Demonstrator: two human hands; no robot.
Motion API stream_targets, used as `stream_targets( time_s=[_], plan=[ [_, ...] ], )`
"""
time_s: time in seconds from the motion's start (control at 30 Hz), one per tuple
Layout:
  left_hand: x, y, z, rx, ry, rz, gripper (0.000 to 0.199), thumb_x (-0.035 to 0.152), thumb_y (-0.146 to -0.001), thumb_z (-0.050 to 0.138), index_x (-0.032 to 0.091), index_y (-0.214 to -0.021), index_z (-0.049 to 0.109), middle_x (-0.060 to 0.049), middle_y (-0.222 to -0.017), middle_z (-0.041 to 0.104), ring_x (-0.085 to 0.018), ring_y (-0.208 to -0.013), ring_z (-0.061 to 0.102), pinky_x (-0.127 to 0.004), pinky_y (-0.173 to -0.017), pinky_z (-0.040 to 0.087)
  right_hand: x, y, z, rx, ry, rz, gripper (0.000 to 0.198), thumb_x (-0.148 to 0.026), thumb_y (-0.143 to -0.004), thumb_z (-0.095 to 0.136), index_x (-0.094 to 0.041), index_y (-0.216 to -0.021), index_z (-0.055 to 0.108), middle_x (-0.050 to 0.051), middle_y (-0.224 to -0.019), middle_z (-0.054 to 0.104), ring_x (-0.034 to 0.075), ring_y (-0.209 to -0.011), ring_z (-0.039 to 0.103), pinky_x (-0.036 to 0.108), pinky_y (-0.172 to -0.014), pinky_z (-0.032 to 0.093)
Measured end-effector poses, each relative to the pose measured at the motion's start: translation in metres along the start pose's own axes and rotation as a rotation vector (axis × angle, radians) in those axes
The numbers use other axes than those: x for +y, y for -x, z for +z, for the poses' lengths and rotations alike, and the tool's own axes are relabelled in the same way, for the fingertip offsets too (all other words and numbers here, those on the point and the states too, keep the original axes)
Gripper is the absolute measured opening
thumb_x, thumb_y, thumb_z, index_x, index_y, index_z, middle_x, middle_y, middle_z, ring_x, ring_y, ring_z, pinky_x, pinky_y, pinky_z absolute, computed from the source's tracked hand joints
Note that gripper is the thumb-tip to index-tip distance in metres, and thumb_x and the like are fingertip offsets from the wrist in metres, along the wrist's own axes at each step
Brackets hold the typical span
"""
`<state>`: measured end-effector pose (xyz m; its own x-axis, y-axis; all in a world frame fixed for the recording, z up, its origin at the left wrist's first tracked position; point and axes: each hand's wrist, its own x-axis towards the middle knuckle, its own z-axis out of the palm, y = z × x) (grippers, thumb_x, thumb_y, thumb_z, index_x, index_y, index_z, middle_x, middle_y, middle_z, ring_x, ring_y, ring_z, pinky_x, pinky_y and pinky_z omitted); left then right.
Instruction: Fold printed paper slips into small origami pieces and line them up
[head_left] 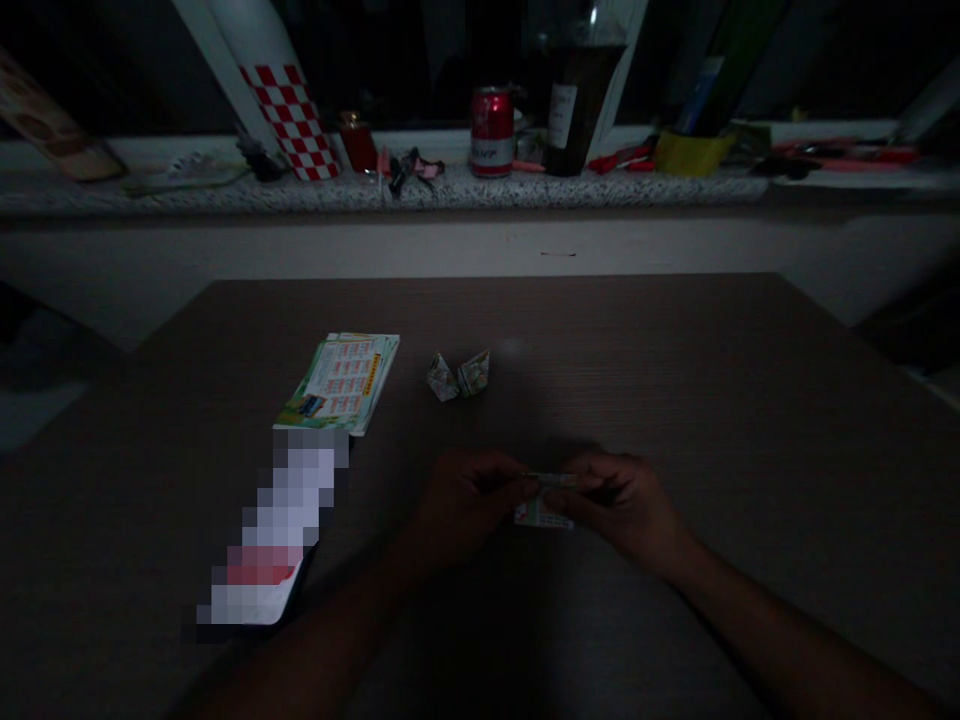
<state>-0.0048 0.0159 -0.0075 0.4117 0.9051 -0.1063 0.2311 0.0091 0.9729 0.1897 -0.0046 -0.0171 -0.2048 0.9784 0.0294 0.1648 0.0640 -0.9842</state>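
Note:
Between both hands, just above the table, is a small piece of folded printed paper (546,515). My left hand (476,500) pinches its left side between thumb and fingers. On the right side, my right hand (622,505) grips the same paper, its thumb lying across the front. The top edge looks folded over, though fingers cover part of it. Farther back stand two small folded paper pieces, the left one (442,378) and the right one (474,374), with pointed tips. A stack of printed calendar sheets (341,385) lies to their left.
A phone-like flat object (274,530), blurred out, lies on the table (675,380) left of my left arm. Along the granite sill (435,190) stand a red can (492,132), a dark bottle (577,110), a red-checkered cylinder (294,120) and a yellow container (691,152).

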Motion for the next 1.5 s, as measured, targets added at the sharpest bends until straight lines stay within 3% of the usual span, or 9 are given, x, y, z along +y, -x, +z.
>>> stream_targets(
  time_s=[0.13,0.3,0.63,0.9,1.1,1.5],
  plan=[
    [-0.0007,-0.0002,0.0031,-0.019,0.021,-0.037,0.017,0.031,-0.079,0.066,0.014,-0.079,0.071,-0.001,-0.07,0.068,-0.012,-0.064,0.059,-0.021,-0.059,0.042,0.0004,-0.0004,-0.0012,-0.01,-0.019,-0.012,0.03,-0.036,-0.076,0.071,-0.016,-0.058,0.059,-0.003,-0.049,0.051,0.007,-0.044,0.043,0.02,-0.041,0.033],
    [0.0001,-0.0006,0.0029,-0.09,0.007,-0.079,0.027,0.034,-0.082,0.062,0.013,-0.066,0.063,0.002,-0.057,0.059,-0.009,-0.052,0.051,-0.018,-0.05,0.035,0.0002,-0.0011,-0.0014,0.006,-0.086,0.021,0.029,-0.037,-0.074,0.073,-0.016,-0.059,0.059,-0.003,-0.049,0.053,0.007,-0.043,0.043,0.02,-0.04,0.033],
    [0.0049,0.0017,0.0053,-0.026,0.037,-0.09,0.027,0.037,-0.082,0.062,0.014,-0.068,0.062,0.003,-0.052,0.056,-0.009,-0.047,0.05,-0.018,-0.046,0.035,-0.0032,-0.0018,-0.0028,-0.077,-0.208,0.099,0.031,-0.039,-0.072,0.077,-0.015,-0.063,0.06,0.0,-0.054,0.065,0.01,-0.047,0.057,0.021,-0.047,0.043],
    [0.0011,0.0015,0.0075,0.027,0.039,-0.095,0.025,0.036,-0.081,0.063,0.014,-0.07,0.065,0.002,-0.055,0.057,-0.008,-0.048,0.05,-0.018,-0.047,0.036,-0.0001,-0.0026,-0.0039,-0.119,-0.221,0.147,0.029,-0.036,-0.069,0.08,-0.015,-0.067,0.06,0.0,-0.055,0.066,0.01,-0.049,0.058,0.021,-0.048,0.044],
    [0.0026,-0.0012,0.0052,-0.083,0.153,-0.156,0.026,0.036,-0.071,0.074,0.012,-0.067,0.063,0.0,-0.058,0.061,-0.01,-0.051,0.054,-0.019,-0.048,0.039,0.0014,-0.0016,-0.0024,-0.074,-0.235,0.154,0.032,-0.04,-0.07,0.079,-0.015,-0.067,0.059,-0.001,-0.055,0.065,0.01,-0.047,0.058,0.021,-0.046,0.045],
    [0.0035,0.0002,0.0058,0.023,0.177,-0.159,0.027,0.037,-0.072,0.072,0.014,-0.064,0.062,0.004,-0.049,0.056,-0.007,-0.041,0.048,-0.018,-0.041,0.034,0.0006,-0.0032,-0.0015,-0.048,-0.261,0.135,0.028,-0.039,-0.069,0.079,-0.016,-0.066,0.064,-0.001,-0.05,0.064,0.01,-0.041,0.057,0.021,-0.041,0.046]
  ],
)
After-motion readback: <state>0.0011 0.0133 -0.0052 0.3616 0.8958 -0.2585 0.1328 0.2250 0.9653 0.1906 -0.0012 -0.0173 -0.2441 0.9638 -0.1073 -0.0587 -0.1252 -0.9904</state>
